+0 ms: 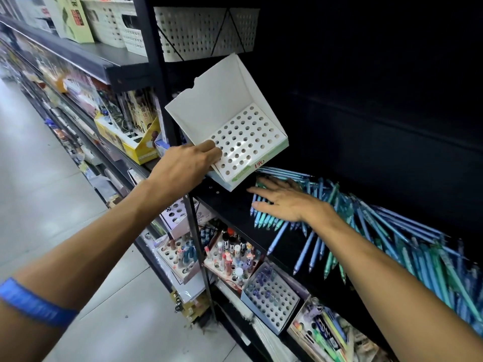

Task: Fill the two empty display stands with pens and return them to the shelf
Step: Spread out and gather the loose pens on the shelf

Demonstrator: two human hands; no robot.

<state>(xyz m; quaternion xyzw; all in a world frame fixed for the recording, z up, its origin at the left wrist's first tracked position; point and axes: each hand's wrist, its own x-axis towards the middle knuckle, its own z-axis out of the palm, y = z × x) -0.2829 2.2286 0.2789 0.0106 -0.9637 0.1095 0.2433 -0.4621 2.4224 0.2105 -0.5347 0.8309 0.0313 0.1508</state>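
My left hand (187, 163) grips the near left corner of an empty white cardboard display stand (230, 121) with a perforated hole panel, held tilted above the dark shelf (230, 205). My right hand (282, 199) lies flat with fingers spread on a loose heap of blue and teal pens (392, 231) spread along that shelf, just below and right of the stand. No pen is visibly pinched in its fingers.
A black upright post (193, 218) stands just left of the stand. Below are partly filled pen stands (232, 257) and a near-empty perforated one (271, 296). White baskets (203, 30) sit on the shelf above. The aisle floor (39, 192) lies to the left.
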